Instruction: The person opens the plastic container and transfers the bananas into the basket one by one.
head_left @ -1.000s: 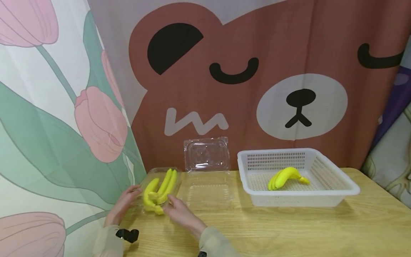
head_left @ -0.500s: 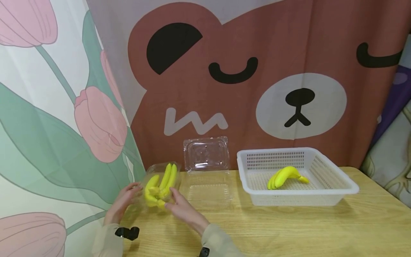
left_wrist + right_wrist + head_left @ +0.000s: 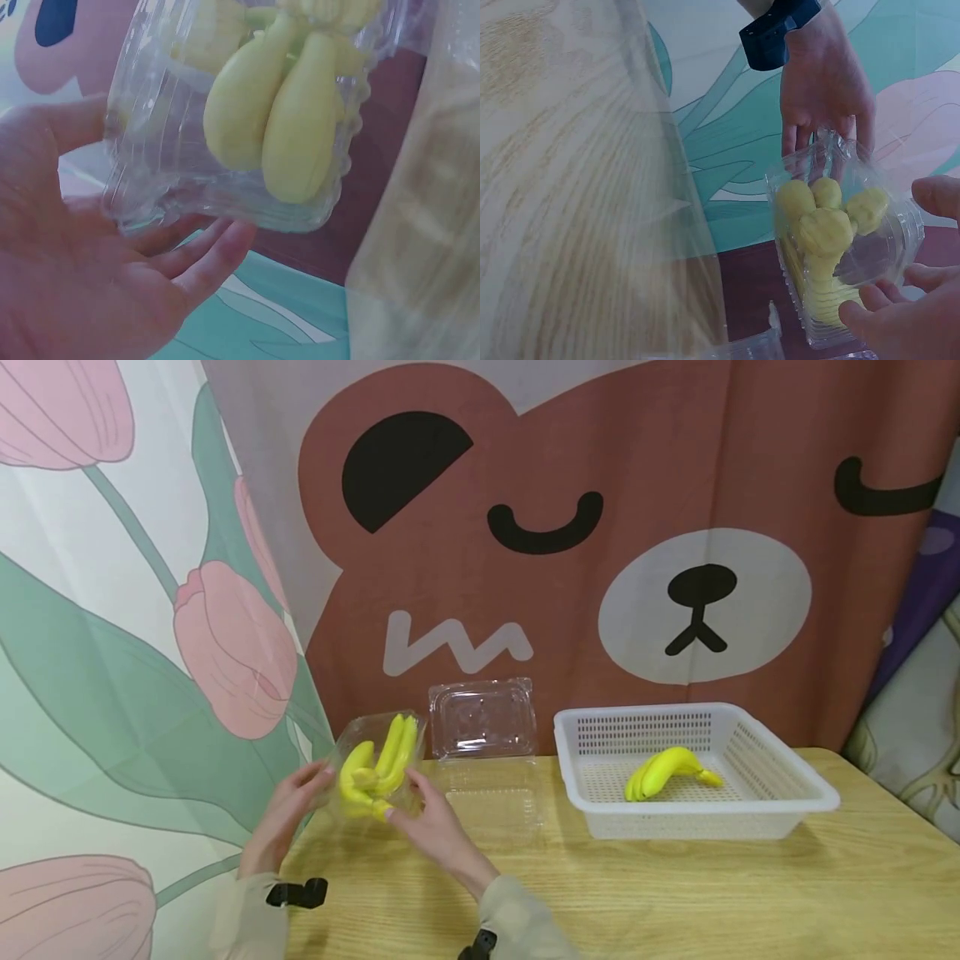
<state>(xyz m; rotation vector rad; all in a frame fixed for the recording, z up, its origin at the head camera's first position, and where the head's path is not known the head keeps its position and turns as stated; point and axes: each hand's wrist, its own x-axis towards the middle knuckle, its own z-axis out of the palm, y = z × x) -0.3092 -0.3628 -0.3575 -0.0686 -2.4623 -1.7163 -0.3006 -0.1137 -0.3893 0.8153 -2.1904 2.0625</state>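
A clear plastic box (image 3: 343,733) with yellow bananas (image 3: 395,764) in it is held tilted above the left of the table. My left hand (image 3: 288,802) grips its left side; in the left wrist view, thumb and fingers lie on either side of the box's end. From the right, my right hand (image 3: 438,827) holds the opposite side, with fingertips against the wall in the right wrist view. Whether the box's lid is closed cannot be told. Beside it stands a second clear box (image 3: 491,810), its lid (image 3: 482,718) raised and no fruit in it.
To the right, a white perforated basket (image 3: 697,822) contains a bunch of bananas (image 3: 667,772). The wooden table (image 3: 645,893) meets a bear-print curtain (image 3: 555,610) at the back and a tulip-print curtain (image 3: 135,760) on the left.
Both hands have raised the box of bananas off the table and tipped its far end up. The second box and the basket have stayed in place.
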